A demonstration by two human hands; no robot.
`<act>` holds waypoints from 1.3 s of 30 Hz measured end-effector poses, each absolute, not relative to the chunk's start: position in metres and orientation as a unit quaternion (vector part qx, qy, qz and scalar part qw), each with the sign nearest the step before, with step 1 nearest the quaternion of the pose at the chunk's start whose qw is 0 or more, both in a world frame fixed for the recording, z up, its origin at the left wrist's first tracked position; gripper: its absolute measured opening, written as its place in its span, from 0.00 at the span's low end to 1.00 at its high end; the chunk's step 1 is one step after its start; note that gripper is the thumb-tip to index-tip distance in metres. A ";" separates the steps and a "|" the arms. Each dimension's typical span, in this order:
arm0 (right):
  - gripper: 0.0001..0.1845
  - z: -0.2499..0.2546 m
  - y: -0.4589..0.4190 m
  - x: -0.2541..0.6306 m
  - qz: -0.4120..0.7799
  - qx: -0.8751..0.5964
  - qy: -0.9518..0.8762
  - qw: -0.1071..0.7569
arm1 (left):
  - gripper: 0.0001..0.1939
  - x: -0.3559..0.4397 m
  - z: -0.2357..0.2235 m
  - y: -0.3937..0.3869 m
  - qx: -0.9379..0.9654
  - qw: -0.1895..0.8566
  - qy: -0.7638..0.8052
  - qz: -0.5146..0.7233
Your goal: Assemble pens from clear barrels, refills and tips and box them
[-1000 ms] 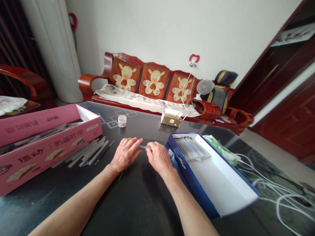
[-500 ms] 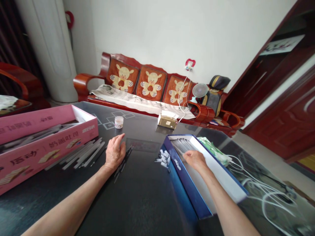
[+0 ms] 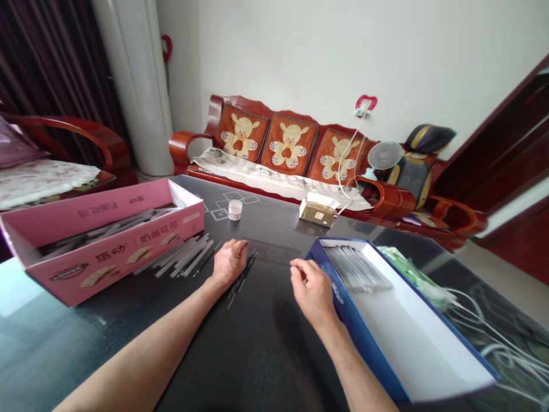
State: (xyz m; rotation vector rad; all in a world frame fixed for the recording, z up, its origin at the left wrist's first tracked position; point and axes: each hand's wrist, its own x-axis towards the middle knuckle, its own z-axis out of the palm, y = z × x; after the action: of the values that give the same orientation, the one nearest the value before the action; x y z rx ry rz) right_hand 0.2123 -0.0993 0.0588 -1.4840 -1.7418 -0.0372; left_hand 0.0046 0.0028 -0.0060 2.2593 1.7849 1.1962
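- At the middle of the table (image 3: 253, 349), our right hand (image 3: 314, 292) has come out of the blue box (image 3: 364, 343) and now hovers beside its wall — fingers curled narrow; we cannot tell if they hold anything.
- Our left hand (image 3: 230, 263) lies open on the table, just beside black rods (image 3: 242, 278).
- Clear tubes (image 3: 355, 268) lie bunched at the box's far end.
- Pale sticks (image 3: 182, 257) lie beside the pink box (image 3: 115, 254).

On your black worktop (image 3: 266, 229), the left carton (image 3: 115, 257) is pink, the right box (image 3: 412, 337) blue-rimmed white; orange cushions (image 3: 288, 145) carry cream teddy bears.
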 end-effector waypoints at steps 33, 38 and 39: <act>0.11 -0.004 -0.081 0.169 0.104 -0.562 -0.655 0.494 | 0.13 -0.080 0.059 -0.006 0.681 0.014 0.732 0.027; 0.11 -0.003 -0.081 0.168 0.106 -0.560 -0.655 0.497 | 0.13 -0.079 0.055 -0.004 0.676 0.011 0.736 0.036; 0.11 -0.003 -0.081 0.168 0.106 -0.560 -0.654 0.497 | 0.12 -0.078 0.057 -0.003 0.676 0.011 0.736 0.041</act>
State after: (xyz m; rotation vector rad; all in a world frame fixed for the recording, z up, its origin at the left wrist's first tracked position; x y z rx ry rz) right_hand 0.1681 -0.0809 -0.0034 -1.3553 -1.5845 0.2560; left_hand -0.0776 -0.0029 0.0569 2.1092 2.2946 0.1265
